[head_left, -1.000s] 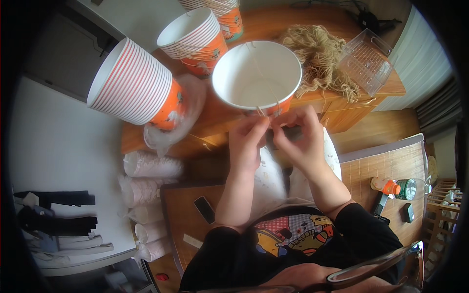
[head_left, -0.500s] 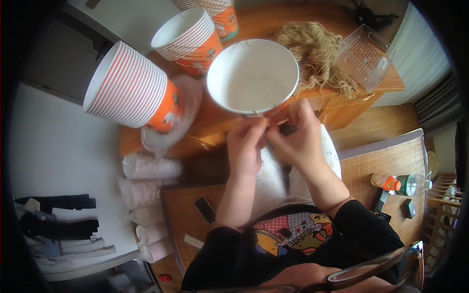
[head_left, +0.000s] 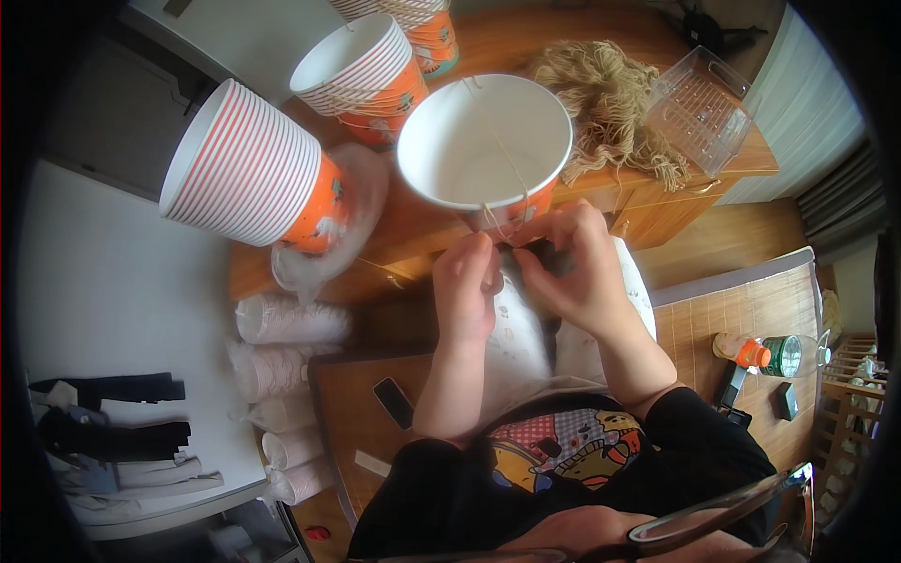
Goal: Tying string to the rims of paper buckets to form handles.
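A white-lined paper bucket (head_left: pixel 436 155) with an orange outside stands at the near edge of the wooden cabinet, its mouth tilted toward me. Thin tan string (head_left: pixel 489 217) crosses its mouth and passes over the near rim, where strands hang toward my fingers. Just below that rim, my left hand (head_left: pixel 465 286) is closed, thumb and fingertips pinching the string. Beside it, my right hand (head_left: pixel 580 263) has its thumb and index finger close together on the string; the very tips are partly hidden. Any knot there is too small to make out.
A tall stack of paper buckets (head_left: pixel 246 167) leans at the left, on a clear plastic bag (head_left: pixel 361 202). More strung buckets (head_left: pixel 371 89) stand behind. Tan string lies in a heap (head_left: pixel 601 98) beside a clear plastic basket (head_left: pixel 699 108). Wrapped stacks (head_left: pixel 291 319) lie lower left.
Both hands have drawn slightly down from the near rim and a little apart. More string now shows between the rim and my fingers. The bucket's near rim sits slightly higher.
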`<action>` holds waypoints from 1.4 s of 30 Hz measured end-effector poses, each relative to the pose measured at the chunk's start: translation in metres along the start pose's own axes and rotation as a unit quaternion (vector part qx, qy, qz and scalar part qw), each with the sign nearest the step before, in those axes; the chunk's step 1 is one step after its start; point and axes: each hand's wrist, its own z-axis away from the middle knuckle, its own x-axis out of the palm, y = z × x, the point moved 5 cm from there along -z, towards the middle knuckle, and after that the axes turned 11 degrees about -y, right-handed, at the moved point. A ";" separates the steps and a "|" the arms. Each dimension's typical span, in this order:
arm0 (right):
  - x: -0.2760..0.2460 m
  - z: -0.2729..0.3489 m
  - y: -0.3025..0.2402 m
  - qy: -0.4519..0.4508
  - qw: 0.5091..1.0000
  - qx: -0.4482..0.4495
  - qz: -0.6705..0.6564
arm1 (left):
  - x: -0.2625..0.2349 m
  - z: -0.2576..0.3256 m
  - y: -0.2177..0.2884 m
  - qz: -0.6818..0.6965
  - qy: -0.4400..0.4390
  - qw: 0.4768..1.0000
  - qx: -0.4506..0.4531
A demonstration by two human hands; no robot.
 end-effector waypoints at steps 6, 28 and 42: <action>0.002 0.000 0.000 0.004 0.999 0.001 -0.039 | 0.001 0.010 0.002 -0.111 0.052 0.990 0.076; -0.014 0.003 -0.006 -0.032 0.999 -0.016 -0.022 | 0.015 -0.006 -0.006 0.179 -0.012 0.980 -0.082; -0.023 0.006 -0.008 -0.046 0.988 -0.148 -0.017 | 0.015 -0.009 0.002 0.235 -0.051 0.961 -0.137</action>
